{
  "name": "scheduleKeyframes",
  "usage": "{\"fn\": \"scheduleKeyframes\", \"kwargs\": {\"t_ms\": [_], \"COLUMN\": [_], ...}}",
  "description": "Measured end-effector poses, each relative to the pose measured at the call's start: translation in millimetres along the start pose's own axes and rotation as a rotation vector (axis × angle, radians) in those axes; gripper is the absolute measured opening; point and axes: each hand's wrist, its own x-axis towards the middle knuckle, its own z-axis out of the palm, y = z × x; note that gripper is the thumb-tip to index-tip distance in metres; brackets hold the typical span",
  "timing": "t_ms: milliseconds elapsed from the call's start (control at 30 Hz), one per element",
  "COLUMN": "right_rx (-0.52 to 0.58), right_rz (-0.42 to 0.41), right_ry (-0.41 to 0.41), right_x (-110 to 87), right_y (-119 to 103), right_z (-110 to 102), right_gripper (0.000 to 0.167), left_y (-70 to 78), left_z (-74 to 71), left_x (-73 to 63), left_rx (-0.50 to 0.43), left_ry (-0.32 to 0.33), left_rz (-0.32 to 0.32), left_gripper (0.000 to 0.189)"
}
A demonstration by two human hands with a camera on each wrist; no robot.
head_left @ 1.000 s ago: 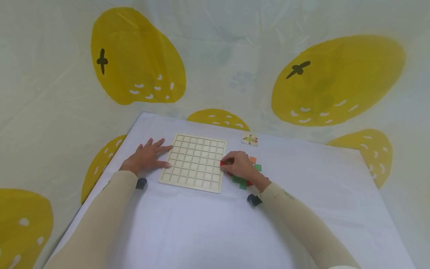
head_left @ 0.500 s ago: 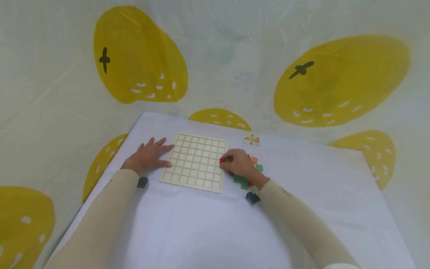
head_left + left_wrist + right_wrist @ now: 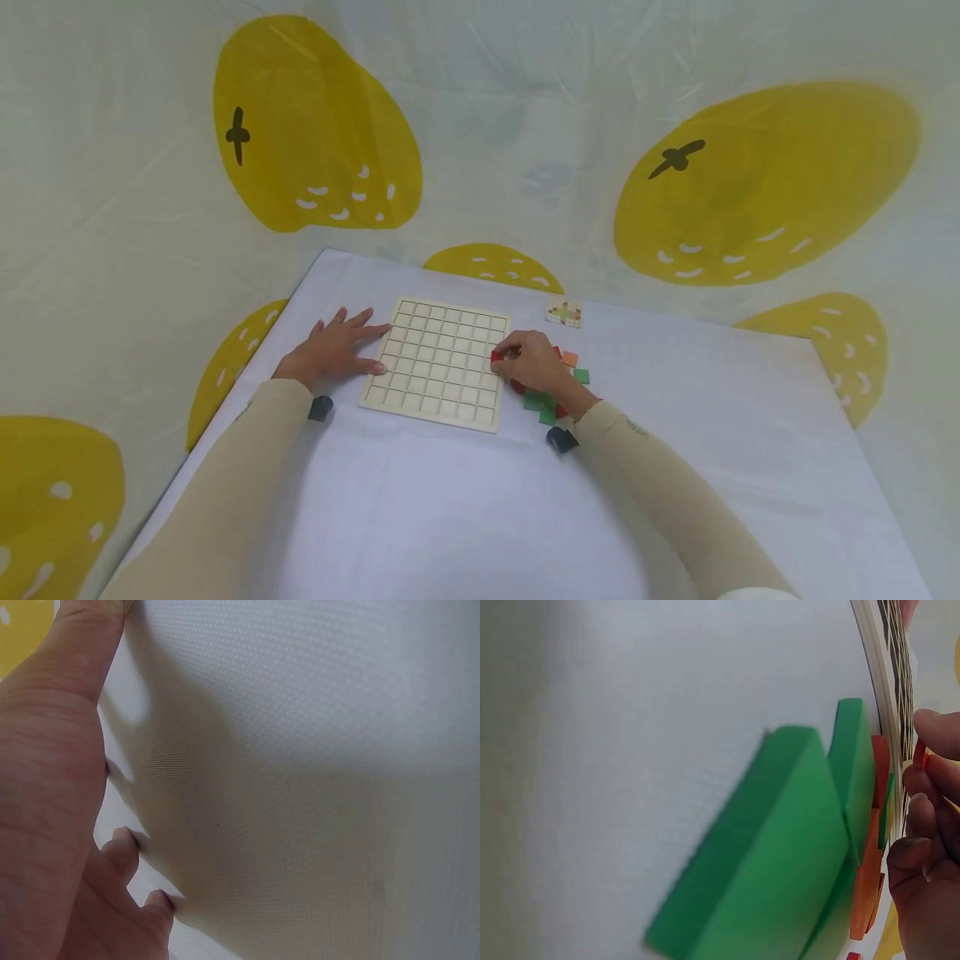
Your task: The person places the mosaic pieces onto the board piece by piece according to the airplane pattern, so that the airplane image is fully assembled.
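A pale wooden board [image 3: 420, 406] with a grid of square cells lies on the white table. My left hand [image 3: 330, 348] rests beside it, fingers spread, with thumb and index fingertips at the board's left edge. Between thumb and fingertips, my right hand [image 3: 534, 364] pinches a small red tile [image 3: 496, 357] over the board's right edge. The right wrist view shows the red tile [image 3: 919, 754] held on edge between the fingertips. Under and beside the right hand lies a pile of loose tiles, among them a green tile [image 3: 548, 414] and an orange tile [image 3: 570, 358].
A small pattern card [image 3: 563, 312] lies behind the tile pile, near the table's far edge. Dark wrist-worn devices show below both wrists, the right one [image 3: 560, 440] close to the tiles. A cloth with yellow fruit prints hangs behind the white table [image 3: 420, 517].
The view has shifted slightly. The left hand stays at the board's edge, and the right hand keeps its pinch on the red tile at the right edge with hardly any movement.
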Motion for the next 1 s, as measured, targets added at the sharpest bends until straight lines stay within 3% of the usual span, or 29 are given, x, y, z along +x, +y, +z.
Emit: {"fn": "scheduleKeyframes", "kwargs": {"t_ms": [533,767,1000], "right_rx": [-0.007,-0.011,-0.023], "right_rz": [0.024,0.079,0.054], "right_ry": [0.01,0.01,0.024], "right_x": [7.3,11.4,13.9], "right_y": [1,0,-2], "right_z": [4,6,7], "right_gripper": [0.028,0.03,0.027], "left_y": [-1.8,-1.3,-2.4], "left_z": [0.8,0.6,1.6], "left_x": [3.0,2.5,2.1], "left_rx": [0.009,0.008,0.012], "left_ry": [-0.011,-0.009,-0.005], "left_rz": [-0.007,-0.007,-0.011], "left_gripper": [0.09,0.09,0.091]}}
